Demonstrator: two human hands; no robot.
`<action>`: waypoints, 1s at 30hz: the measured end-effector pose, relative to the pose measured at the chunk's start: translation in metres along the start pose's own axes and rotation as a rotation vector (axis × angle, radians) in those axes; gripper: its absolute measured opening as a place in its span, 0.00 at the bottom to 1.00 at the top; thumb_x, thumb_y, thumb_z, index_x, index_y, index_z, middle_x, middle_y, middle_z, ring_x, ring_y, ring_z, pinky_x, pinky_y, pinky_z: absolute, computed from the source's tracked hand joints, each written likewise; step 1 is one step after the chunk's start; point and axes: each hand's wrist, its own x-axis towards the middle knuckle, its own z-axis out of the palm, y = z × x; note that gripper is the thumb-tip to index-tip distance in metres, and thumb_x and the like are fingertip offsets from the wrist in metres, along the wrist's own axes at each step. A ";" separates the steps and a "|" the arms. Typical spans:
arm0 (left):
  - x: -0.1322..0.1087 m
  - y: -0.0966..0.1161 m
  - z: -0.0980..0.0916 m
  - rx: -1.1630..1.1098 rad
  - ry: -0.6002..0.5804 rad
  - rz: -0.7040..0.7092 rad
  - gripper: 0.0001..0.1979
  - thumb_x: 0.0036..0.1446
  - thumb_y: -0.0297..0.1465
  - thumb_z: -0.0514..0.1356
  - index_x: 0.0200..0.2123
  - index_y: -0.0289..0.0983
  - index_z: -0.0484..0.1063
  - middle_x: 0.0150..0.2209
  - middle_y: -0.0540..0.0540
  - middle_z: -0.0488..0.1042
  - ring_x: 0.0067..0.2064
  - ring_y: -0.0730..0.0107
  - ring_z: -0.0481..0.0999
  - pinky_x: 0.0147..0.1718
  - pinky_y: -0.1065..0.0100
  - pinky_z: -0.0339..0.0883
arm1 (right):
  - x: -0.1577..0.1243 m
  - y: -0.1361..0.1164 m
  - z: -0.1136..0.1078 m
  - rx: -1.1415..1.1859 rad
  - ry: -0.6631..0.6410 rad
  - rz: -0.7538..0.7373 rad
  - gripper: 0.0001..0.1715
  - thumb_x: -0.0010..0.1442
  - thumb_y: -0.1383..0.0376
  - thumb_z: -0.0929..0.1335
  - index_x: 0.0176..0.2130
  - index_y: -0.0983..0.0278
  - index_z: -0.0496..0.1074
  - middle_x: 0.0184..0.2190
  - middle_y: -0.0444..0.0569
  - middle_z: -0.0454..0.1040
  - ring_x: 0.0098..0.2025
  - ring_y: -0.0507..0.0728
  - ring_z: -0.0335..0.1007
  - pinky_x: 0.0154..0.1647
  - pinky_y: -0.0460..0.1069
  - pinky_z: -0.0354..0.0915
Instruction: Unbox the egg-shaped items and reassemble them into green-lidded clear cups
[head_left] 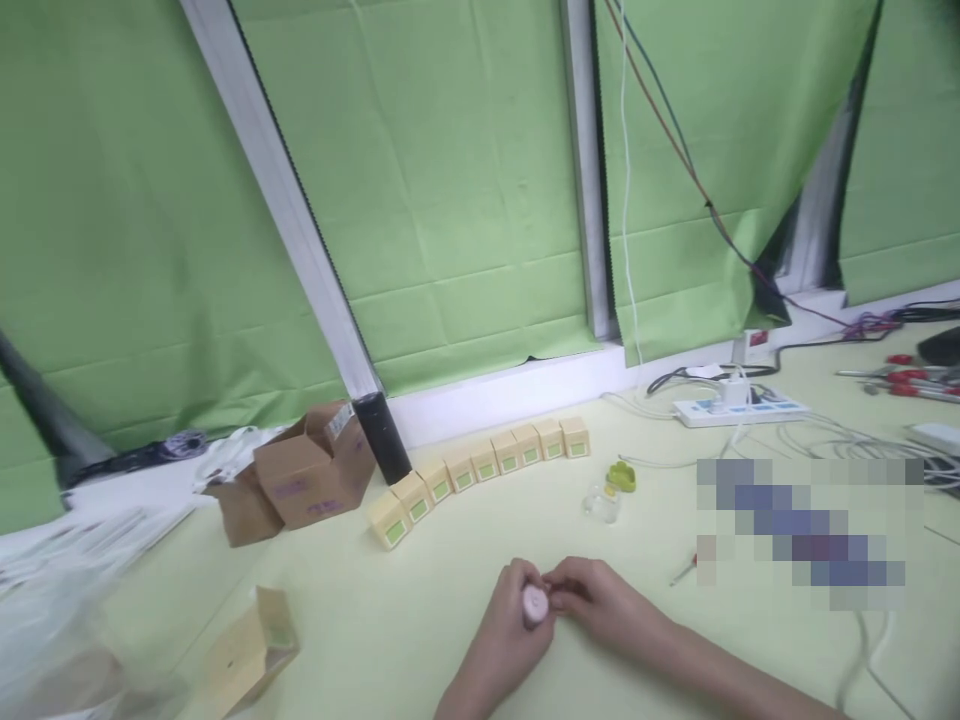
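Snugly, left fingers (521, 571) wrap a pink cylinder (535, 604); right fingers (571, 574) pinch, contents unclear; boxes (484, 460) and a green piece (621, 478) lie beyond.

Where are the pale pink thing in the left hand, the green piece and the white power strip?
Pale pink thing (535, 604): head view, round end.
Green piece (621, 478): head view, its middle.
White power strip (754, 414): head view, front side.

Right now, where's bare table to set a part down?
Bare: between the row of small boxes and the left hand; also between that hand and the open box at lower left. Crowded: right, around the power strip and cables; back left, around the cardboard box.
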 end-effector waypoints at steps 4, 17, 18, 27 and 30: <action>-0.003 -0.013 -0.002 -0.138 0.019 -0.068 0.13 0.48 0.26 0.55 0.38 0.40 0.56 0.38 0.49 0.63 0.40 0.67 0.67 0.41 0.67 0.61 | 0.006 0.003 -0.008 -0.078 0.022 -0.002 0.13 0.52 0.73 0.65 0.33 0.62 0.77 0.29 0.43 0.77 0.31 0.55 0.73 0.32 0.45 0.64; -0.002 -0.015 -0.005 -0.047 0.025 -0.093 0.14 0.53 0.38 0.54 0.41 0.39 0.61 0.39 0.46 0.65 0.42 0.63 0.65 0.46 0.64 0.59 | 0.067 0.095 -0.150 -0.195 0.428 0.399 0.16 0.63 0.62 0.65 0.50 0.64 0.66 0.49 0.51 0.69 0.45 0.57 0.70 0.43 0.57 0.68; 0.000 -0.017 -0.004 -0.066 0.046 -0.104 0.15 0.53 0.40 0.54 0.41 0.40 0.61 0.38 0.46 0.66 0.42 0.63 0.65 0.46 0.64 0.59 | 0.070 0.101 -0.148 -0.173 0.402 0.433 0.16 0.63 0.62 0.65 0.50 0.64 0.66 0.49 0.51 0.70 0.44 0.57 0.71 0.43 0.57 0.69; 0.017 -0.031 -0.011 -0.408 0.279 -0.200 0.25 0.50 0.54 0.52 0.37 0.39 0.65 0.40 0.43 0.68 0.39 0.62 0.68 0.39 0.63 0.64 | 0.067 0.100 -0.167 0.049 0.398 0.463 0.16 0.63 0.62 0.65 0.50 0.64 0.67 0.48 0.50 0.70 0.44 0.57 0.71 0.43 0.56 0.69; 0.013 -0.021 -0.010 -0.415 0.402 -0.168 0.21 0.48 0.51 0.58 0.38 0.40 0.68 0.41 0.44 0.68 0.43 0.61 0.67 0.45 0.63 0.62 | 0.052 0.077 -0.169 0.168 0.437 0.381 0.14 0.64 0.60 0.64 0.45 0.66 0.68 0.41 0.48 0.72 0.36 0.53 0.72 0.36 0.52 0.69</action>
